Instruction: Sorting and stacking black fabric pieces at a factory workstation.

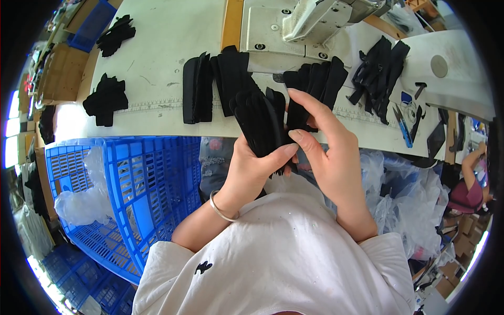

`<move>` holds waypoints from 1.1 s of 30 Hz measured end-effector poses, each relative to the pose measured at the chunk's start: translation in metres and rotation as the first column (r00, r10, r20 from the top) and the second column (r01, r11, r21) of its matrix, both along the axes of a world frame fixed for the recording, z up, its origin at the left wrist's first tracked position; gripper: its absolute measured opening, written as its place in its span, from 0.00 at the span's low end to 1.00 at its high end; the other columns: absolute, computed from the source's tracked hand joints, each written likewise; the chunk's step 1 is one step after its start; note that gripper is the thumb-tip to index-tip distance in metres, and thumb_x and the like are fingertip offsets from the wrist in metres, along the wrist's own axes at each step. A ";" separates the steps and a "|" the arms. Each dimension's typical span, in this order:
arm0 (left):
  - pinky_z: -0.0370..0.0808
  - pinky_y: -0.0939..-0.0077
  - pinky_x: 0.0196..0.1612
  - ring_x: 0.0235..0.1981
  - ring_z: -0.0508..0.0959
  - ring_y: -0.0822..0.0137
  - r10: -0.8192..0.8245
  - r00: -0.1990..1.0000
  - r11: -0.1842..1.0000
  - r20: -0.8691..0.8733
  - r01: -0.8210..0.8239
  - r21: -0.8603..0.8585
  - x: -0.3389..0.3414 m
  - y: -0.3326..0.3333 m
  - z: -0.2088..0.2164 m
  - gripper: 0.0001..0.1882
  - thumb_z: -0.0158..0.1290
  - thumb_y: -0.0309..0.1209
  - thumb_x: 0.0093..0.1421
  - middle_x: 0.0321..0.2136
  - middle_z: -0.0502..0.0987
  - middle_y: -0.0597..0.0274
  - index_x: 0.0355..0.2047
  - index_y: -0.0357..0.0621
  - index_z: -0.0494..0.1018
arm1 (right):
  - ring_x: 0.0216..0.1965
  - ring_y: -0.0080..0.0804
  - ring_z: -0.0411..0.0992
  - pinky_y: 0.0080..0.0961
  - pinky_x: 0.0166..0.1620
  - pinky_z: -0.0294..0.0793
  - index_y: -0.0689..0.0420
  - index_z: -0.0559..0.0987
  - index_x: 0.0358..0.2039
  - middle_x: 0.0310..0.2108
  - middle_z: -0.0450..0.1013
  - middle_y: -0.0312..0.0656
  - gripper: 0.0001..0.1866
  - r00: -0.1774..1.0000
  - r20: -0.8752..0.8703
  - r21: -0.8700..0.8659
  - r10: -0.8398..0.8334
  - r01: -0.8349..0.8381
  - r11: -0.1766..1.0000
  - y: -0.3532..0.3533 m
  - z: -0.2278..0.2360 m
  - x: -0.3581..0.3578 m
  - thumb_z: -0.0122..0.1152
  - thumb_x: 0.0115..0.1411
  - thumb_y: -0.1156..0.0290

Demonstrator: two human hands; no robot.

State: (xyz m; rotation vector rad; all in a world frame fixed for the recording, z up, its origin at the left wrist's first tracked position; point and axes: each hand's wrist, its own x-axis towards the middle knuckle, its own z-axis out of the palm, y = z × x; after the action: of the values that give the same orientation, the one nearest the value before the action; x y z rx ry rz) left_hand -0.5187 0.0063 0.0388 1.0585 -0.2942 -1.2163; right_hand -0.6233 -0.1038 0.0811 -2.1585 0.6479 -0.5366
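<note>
Clasping one black bundle, the left hand faces the half-open right hand, two piles lying leftward.

Sewing workshop, sewing machine, worktable, black cloth pieces, blue crate

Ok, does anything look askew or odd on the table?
Slightly: the black strips at the right of the table lie jumbled, unlike the more aligned bundle in the left hand. No spill stands out.

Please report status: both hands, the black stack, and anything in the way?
Left hand gripping black stack. Right hand alongside, thumb and forefinger apart. More black bundles close ahead on table.
</note>
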 end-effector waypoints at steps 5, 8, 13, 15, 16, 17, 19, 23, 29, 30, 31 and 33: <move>0.75 0.79 0.24 0.31 0.78 0.69 -0.012 0.993 0.999 -0.121 0.006 -0.053 0.001 0.000 0.001 0.22 0.61 0.33 0.56 0.32 0.75 0.58 0.46 0.38 0.67 | 0.32 0.33 0.73 0.27 0.35 0.73 0.55 0.73 0.54 0.38 0.76 0.44 0.25 0.986 0.169 0.197 -0.014 -0.020 0.980 -0.005 -0.007 0.002 0.64 0.55 0.76; 0.76 0.79 0.24 0.30 0.78 0.70 -0.021 0.981 0.995 -0.193 0.001 -0.101 0.002 0.001 0.002 0.17 0.58 0.30 0.57 0.32 0.76 0.59 0.45 0.36 0.70 | 0.31 0.31 0.73 0.25 0.36 0.73 0.56 0.73 0.54 0.40 0.77 0.43 0.25 0.986 0.166 0.215 -0.016 -0.020 0.976 -0.005 -0.005 0.003 0.65 0.54 0.76; 0.77 0.77 0.25 0.32 0.78 0.68 -0.039 0.968 0.990 -0.249 0.005 -0.138 0.002 0.000 -0.001 0.21 0.59 0.32 0.58 0.37 0.75 0.56 0.48 0.34 0.68 | 0.29 0.30 0.73 0.24 0.35 0.73 0.58 0.76 0.48 0.35 0.77 0.43 0.18 0.990 0.130 0.279 -0.053 0.014 0.960 -0.004 0.004 0.004 0.63 0.56 0.76; 0.77 0.77 0.26 0.33 0.78 0.68 -0.033 0.970 0.986 -0.240 -0.007 -0.165 0.001 -0.001 0.000 0.21 0.59 0.31 0.58 0.39 0.75 0.56 0.49 0.34 0.68 | 0.29 0.30 0.73 0.25 0.35 0.73 0.59 0.77 0.45 0.33 0.76 0.43 0.15 0.989 0.140 0.231 -0.040 0.006 0.973 -0.006 0.001 0.001 0.64 0.56 0.74; 0.78 0.76 0.26 0.33 0.78 0.68 -0.025 0.972 0.981 -0.232 -0.021 -0.192 0.000 -0.001 0.001 0.22 0.59 0.30 0.58 0.41 0.75 0.55 0.50 0.34 0.68 | 0.29 0.30 0.73 0.25 0.34 0.73 0.60 0.78 0.41 0.32 0.76 0.42 0.12 0.989 0.149 0.182 -0.024 -0.003 0.983 -0.007 0.000 0.001 0.65 0.55 0.73; 0.78 0.76 0.26 0.33 0.78 0.68 -0.022 0.973 0.981 -0.231 -0.023 -0.191 -0.001 0.000 -0.002 0.22 0.59 0.30 0.58 0.41 0.75 0.55 0.50 0.34 0.68 | 0.29 0.30 0.73 0.25 0.34 0.73 0.60 0.78 0.41 0.32 0.76 0.42 0.12 0.989 0.150 0.183 -0.022 -0.006 0.983 -0.008 0.000 0.001 0.65 0.55 0.73; 0.78 0.76 0.28 0.34 0.78 0.69 0.035 0.990 0.974 -0.134 -0.064 -0.216 -0.003 0.002 -0.009 0.21 0.59 0.28 0.59 0.44 0.74 0.55 0.51 0.35 0.69 | 0.29 0.30 0.73 0.25 0.34 0.72 0.60 0.79 0.35 0.29 0.75 0.40 0.10 0.986 0.169 0.090 0.005 -0.020 0.996 -0.009 -0.001 0.003 0.68 0.53 0.70; 0.78 0.75 0.29 0.33 0.78 0.70 0.008 0.995 0.973 -0.096 -0.030 -0.230 -0.002 0.003 -0.007 0.21 0.59 0.28 0.59 0.43 0.75 0.58 0.51 0.36 0.70 | 0.32 0.26 0.74 0.21 0.37 0.73 0.61 0.79 0.35 0.30 0.75 0.39 0.12 0.994 0.100 0.105 0.038 -0.049 0.993 -0.011 0.002 0.002 0.69 0.51 0.71; 0.77 0.75 0.29 0.28 0.78 0.68 0.021 0.991 0.976 -0.131 -0.049 -0.211 -0.001 0.004 -0.006 0.16 0.60 0.30 0.59 0.35 0.78 0.58 0.45 0.36 0.72 | 0.29 0.31 0.73 0.25 0.34 0.73 0.58 0.79 0.34 0.28 0.74 0.38 0.11 0.989 0.143 0.215 -0.034 0.002 0.977 -0.008 -0.001 0.004 0.69 0.51 0.70; 0.78 0.75 0.29 0.28 0.78 0.68 0.018 0.992 0.977 -0.126 -0.045 -0.210 -0.001 0.004 -0.006 0.15 0.59 0.30 0.60 0.34 0.78 0.57 0.44 0.36 0.73 | 0.29 0.31 0.73 0.25 0.34 0.73 0.59 0.79 0.34 0.29 0.74 0.39 0.10 0.990 0.135 0.202 -0.026 -0.002 0.979 -0.008 0.000 0.004 0.68 0.52 0.72; 0.78 0.75 0.29 0.28 0.78 0.68 0.015 0.993 0.977 -0.121 -0.041 -0.210 -0.001 0.004 -0.006 0.14 0.59 0.31 0.60 0.34 0.78 0.57 0.43 0.35 0.73 | 0.30 0.31 0.74 0.25 0.34 0.74 0.59 0.79 0.35 0.30 0.75 0.39 0.09 0.992 0.127 0.190 -0.018 -0.007 0.982 -0.008 0.000 0.004 0.66 0.53 0.74; 0.78 0.75 0.29 0.28 0.79 0.67 0.015 0.988 0.975 -0.153 -0.049 -0.218 0.000 0.004 -0.005 0.14 0.58 0.31 0.61 0.34 0.78 0.57 0.42 0.35 0.73 | 0.30 0.31 0.74 0.25 0.35 0.74 0.59 0.78 0.35 0.30 0.75 0.40 0.08 0.985 0.159 0.280 -0.061 0.014 0.960 -0.006 -0.001 0.005 0.64 0.54 0.76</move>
State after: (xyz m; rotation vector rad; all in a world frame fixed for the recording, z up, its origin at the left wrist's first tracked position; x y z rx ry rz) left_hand -0.5190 0.0103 0.0334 0.7721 -0.2868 -1.1975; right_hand -0.6186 -0.1096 0.0805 -1.8193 0.6330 -0.6015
